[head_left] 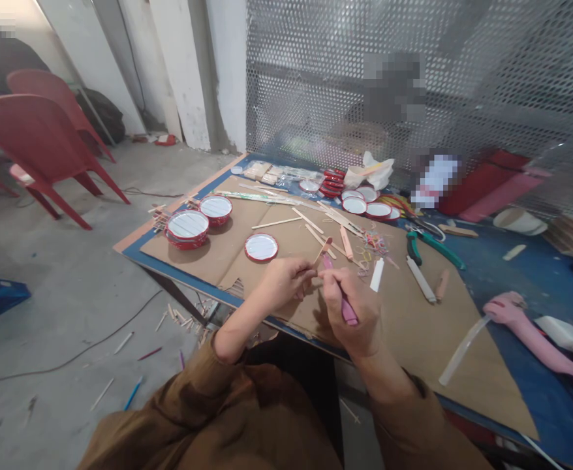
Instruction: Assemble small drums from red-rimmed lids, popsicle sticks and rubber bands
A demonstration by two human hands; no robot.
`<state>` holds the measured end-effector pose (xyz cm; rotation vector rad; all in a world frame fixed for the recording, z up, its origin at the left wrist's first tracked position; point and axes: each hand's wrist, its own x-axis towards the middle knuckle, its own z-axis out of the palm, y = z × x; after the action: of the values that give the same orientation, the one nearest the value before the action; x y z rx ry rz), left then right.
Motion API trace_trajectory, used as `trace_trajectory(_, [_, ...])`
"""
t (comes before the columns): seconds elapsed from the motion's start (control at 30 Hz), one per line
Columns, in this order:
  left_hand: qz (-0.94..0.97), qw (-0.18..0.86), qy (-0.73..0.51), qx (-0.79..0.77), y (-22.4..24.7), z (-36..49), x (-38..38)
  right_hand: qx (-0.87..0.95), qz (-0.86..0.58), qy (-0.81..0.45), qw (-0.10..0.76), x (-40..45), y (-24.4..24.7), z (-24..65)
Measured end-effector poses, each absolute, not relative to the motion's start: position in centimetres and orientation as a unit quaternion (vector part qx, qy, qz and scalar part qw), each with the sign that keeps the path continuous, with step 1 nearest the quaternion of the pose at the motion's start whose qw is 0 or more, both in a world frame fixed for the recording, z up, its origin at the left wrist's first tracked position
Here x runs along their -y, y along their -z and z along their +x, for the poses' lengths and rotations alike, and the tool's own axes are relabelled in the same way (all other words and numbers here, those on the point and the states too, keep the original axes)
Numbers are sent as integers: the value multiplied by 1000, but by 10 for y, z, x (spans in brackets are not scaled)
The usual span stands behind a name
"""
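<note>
My left hand (291,281) pinches a thin wooden stick (320,253) that points up and has a dark reddish end. Wrapped around a slim pink tool (349,312) is my right hand (354,307); whether it is a craft knife or a marker I cannot tell. The tool's front end meets the stick, close to my left fingertips. Beyond my left wrist, a round red-rimmed lid (261,248) with a white face lies on the cardboard (286,228). Loose wooden sticks (316,225), a small peach-coloured tool (346,243) and coloured rubber bands (375,243) lie past my hands.
Two red round tins (186,230) with sticks attached stand at left. More lids (354,205) sit along the back, before a perforated metal screen (316,78). Green-handled pliers (440,251) and a pink glue gun (526,326) lie at right. Red chairs (42,143) stand left.
</note>
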<state>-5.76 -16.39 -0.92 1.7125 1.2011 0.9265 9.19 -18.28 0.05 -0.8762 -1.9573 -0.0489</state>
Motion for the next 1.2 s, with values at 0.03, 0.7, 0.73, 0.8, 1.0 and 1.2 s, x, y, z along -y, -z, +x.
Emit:
trace_trajectory(0.03, [679, 416, -369, -479, 9, -57, 164, 795, -371, 18, 480, 183, 0, 92])
trace_trajectory(0.7, [682, 413, -380, -470, 13, -58, 162, 807, -352, 27, 473, 183, 0, 92])
trace_trajectory(0.73, [681, 413, -378, -472, 13, -58, 162, 805, -356, 32, 473, 183, 0, 92])
trace_trajectory(0.8, [677, 415, -376, -477, 13, -57, 163, 798, -364, 32, 479, 183, -1, 92])
trace_trajectory(1.0, [675, 418, -376, -478, 13, -57, 162, 810, -352, 35, 468, 184, -2, 92])
trace_trajectory(1.2, [676, 419, -374, -476, 12, -57, 162, 791, -374, 36, 483, 184, 0, 92])
